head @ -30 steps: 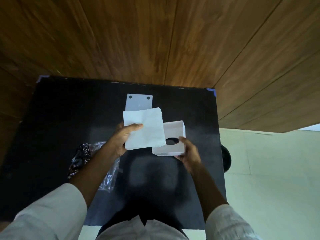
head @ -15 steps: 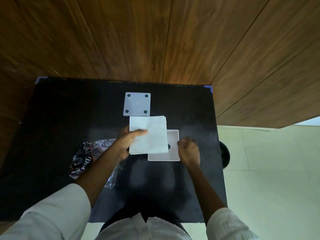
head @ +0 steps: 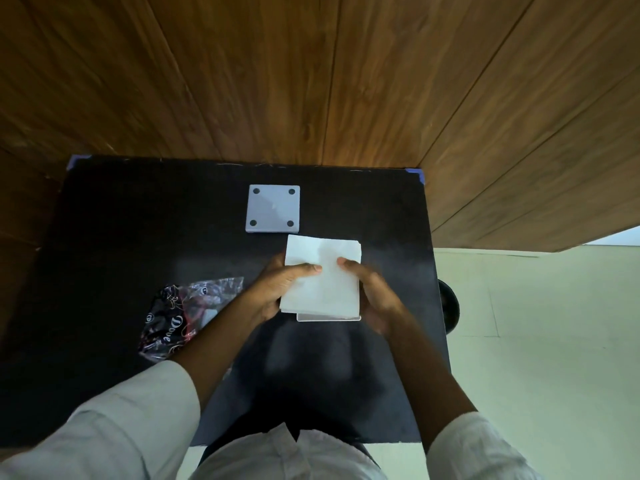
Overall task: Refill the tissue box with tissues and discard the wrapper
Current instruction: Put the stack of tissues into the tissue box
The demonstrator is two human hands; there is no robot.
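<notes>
A white stack of tissues point(head: 322, 275) is held between both hands above the white tissue box point(head: 327, 317), of which only the near edge shows beneath the stack. My left hand point(head: 282, 285) grips the stack's left side, thumb on top. On the right side, my right hand point(head: 372, 294) grips it with its thumb on top too. The box's flat white base panel point(head: 273, 208), with a dark dot at each corner, lies on the table just beyond the stack. The crumpled clear and black printed wrapper point(head: 183, 315) lies on the table left of my left forearm.
Everything sits on a black table point(head: 121, 237) against a brown wood-panel wall point(head: 311, 81). A dark round object point(head: 450, 308) sticks out past the table's right edge, over a pale tiled floor point(head: 536, 341).
My right hand let go of the box and took hold of the tissue stack's right side. The stack moved right and now covers the box, which was set down flat.
</notes>
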